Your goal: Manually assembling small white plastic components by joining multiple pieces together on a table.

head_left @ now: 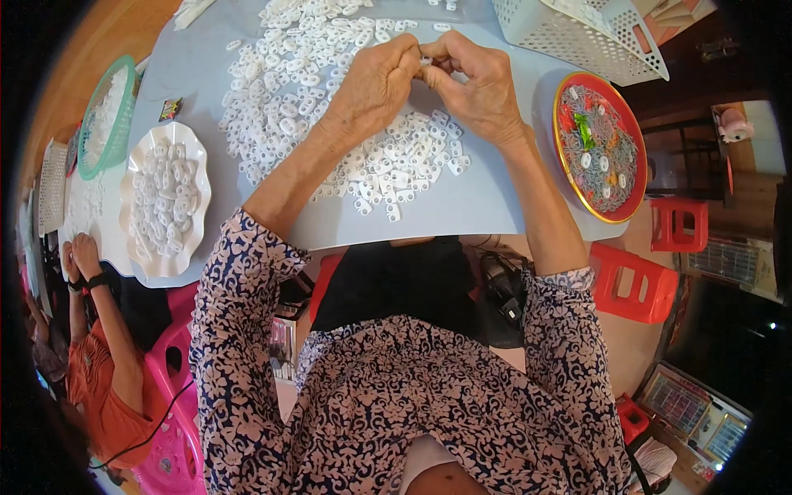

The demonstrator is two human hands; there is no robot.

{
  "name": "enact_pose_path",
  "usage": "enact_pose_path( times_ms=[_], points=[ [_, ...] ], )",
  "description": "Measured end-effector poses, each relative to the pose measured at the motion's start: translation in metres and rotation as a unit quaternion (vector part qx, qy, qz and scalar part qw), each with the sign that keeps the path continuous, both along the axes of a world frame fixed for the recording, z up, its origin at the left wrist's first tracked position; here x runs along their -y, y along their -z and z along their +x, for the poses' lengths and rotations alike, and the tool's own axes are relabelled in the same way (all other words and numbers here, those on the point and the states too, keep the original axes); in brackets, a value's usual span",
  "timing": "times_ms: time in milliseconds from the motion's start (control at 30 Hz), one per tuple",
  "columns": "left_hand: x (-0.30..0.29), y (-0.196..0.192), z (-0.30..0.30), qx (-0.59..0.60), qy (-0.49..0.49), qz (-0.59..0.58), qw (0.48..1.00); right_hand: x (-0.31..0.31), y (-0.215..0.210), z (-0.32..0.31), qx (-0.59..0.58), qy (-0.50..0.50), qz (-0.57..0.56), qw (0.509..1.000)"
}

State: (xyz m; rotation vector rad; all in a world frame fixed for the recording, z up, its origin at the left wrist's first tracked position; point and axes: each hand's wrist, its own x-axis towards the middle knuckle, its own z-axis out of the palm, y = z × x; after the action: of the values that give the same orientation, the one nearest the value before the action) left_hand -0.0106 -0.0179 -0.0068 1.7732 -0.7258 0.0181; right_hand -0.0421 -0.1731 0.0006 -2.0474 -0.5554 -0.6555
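Left hand: the worker's left hand (378, 78), over the far part of the heap, back turned up, fingers curled in, tips meeting the right hand's; what they grip is hidden, can't tell.
Right hand: the right hand (483, 82) has thumb and forefinger bent together, pinching a small white piece (425, 61).
White piece: at the meeting of the fingertips, raised over the tabletop (495, 202); mostly covered, detail too small to read.
Heap: loose white pieces (276, 107) with holes, spread thick under and around both forearms, thinning toward the near edge.
Left side: wavy-edged white dish (151, 264) filled with similar pieces; a small bright wrapper (171, 108) just beyond it.
Right side: red bowl (632, 124) with gold rim, holding thin grey bits (615, 153), a few white pieces and a green wrapper (584, 130). Pale holed basket (549, 37) beyond.
Neighbour: co-worker in orange at far left, hands (85, 254) on another white surface, near a green basket (129, 78).
Floor: red stools (631, 280) at right.
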Motion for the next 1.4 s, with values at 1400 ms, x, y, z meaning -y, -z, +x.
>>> enact_pose_path(
  times_ms=[1400],
  points=[
    [0.004,-0.001,-0.01,-0.123,-0.04,-0.031,0.991,0.001,-0.002,-0.001,-0.103,-0.005,0.027,0.994]
  ],
)
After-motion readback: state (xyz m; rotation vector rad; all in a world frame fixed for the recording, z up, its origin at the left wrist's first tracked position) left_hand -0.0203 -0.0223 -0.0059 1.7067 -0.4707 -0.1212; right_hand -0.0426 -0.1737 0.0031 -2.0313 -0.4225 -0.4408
